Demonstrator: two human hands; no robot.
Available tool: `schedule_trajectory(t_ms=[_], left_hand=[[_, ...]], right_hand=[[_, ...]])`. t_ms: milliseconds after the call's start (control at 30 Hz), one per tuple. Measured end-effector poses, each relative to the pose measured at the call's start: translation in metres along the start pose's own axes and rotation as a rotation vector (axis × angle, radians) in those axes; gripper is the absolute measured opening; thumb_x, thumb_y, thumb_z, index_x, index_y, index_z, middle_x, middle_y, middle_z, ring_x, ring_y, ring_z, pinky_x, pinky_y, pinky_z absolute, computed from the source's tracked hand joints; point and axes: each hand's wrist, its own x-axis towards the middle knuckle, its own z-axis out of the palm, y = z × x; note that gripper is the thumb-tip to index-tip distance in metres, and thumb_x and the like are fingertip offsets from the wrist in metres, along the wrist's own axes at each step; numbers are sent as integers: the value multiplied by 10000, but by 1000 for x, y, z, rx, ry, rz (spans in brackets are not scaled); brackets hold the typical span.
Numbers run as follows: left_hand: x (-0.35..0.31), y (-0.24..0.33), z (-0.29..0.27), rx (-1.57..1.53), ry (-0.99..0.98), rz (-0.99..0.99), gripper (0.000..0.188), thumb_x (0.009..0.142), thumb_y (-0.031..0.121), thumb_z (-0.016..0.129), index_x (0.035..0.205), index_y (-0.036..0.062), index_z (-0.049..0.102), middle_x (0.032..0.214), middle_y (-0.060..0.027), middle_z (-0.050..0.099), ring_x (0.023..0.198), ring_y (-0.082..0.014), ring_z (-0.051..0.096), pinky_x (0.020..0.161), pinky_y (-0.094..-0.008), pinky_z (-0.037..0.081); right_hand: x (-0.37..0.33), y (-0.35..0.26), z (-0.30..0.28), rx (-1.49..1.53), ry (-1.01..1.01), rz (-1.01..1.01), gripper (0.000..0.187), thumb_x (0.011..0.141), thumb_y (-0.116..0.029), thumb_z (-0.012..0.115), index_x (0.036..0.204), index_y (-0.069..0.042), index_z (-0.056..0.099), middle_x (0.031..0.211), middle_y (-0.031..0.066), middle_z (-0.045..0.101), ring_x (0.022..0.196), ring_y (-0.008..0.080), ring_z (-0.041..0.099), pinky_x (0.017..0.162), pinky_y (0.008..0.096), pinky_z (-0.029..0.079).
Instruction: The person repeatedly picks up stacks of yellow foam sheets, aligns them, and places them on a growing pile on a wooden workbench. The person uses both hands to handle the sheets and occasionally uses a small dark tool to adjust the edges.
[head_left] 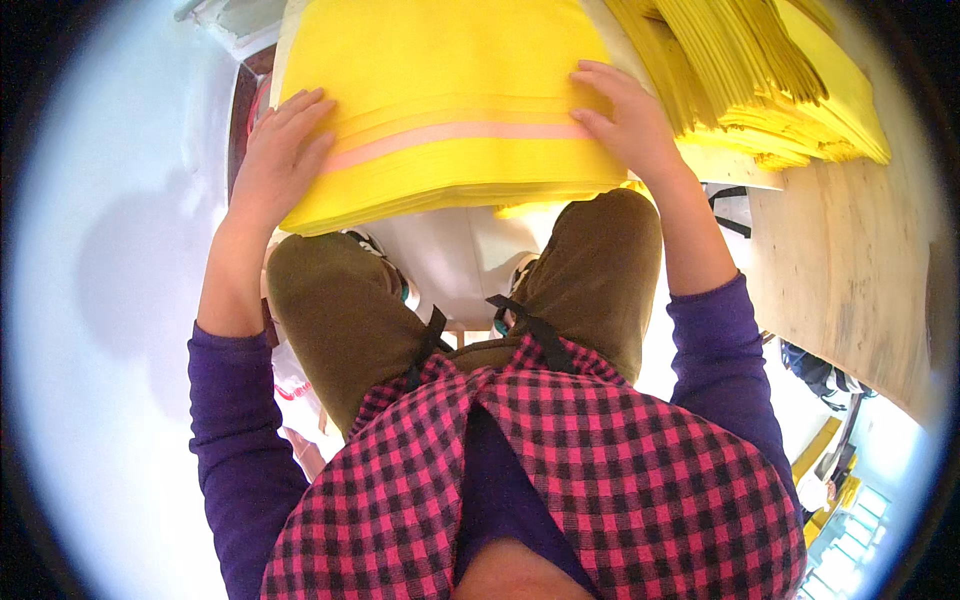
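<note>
A flat stack of yellow fabric sheets (450,70) lies in front of me, its layered near edge hanging just above my knees. A pale pink strip (455,132) runs across the top sheet near that edge. My left hand (284,150) rests along the stack's left side, fingers stretched out over its border. On the right side my right hand (628,118) lies with thumb and fingers apart, fingertips touching the top sheet. Neither hand is wrapped round anything. The far end of the stack is cut off by the upper edge of the view.
More yellow fabric pieces (740,70) are piled in folded bundles at the upper right. A wooden table (850,260) extends down the right side. A pale wall (130,250) stands close on my left. Below the stack are my knees (605,260).
</note>
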Motion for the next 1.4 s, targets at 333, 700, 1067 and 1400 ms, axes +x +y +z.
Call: schedule_trajectory(t_ms=[333,700,1067,1400], left_hand=[[0,-5,2,48,9,41,272,859,150,608,1115,66,641,1265,-101,574,1223,-283,490,1060,-445,336],[1,-4,3,25,104,79,214,816,109,638,1017,43,675,1154,-111,635,1101,-301,563,969,-395,423],[-6,3,-5,2,38,30,267,834,171,650,1061,33,669,1178,-132,624,1118,-313,554,983,-395,415],[-9,2,-5,5,87,44,236,814,147,666,1027,45,677,1137,-116,634,1074,-304,567,948,-386,435]], right_hand=[[4,8,5,-72,25,-83,293,798,-163,666,1063,-39,643,1161,134,628,1107,318,561,965,392,441],[8,15,9,-11,53,-82,132,813,-80,644,931,-20,656,1064,116,667,1031,307,598,898,378,473],[4,6,5,-52,109,-128,105,800,-85,649,886,-24,651,1011,113,678,983,299,616,883,387,479],[-3,5,7,-24,120,-127,100,796,-65,649,890,-31,643,1016,112,673,985,304,611,871,382,486]])
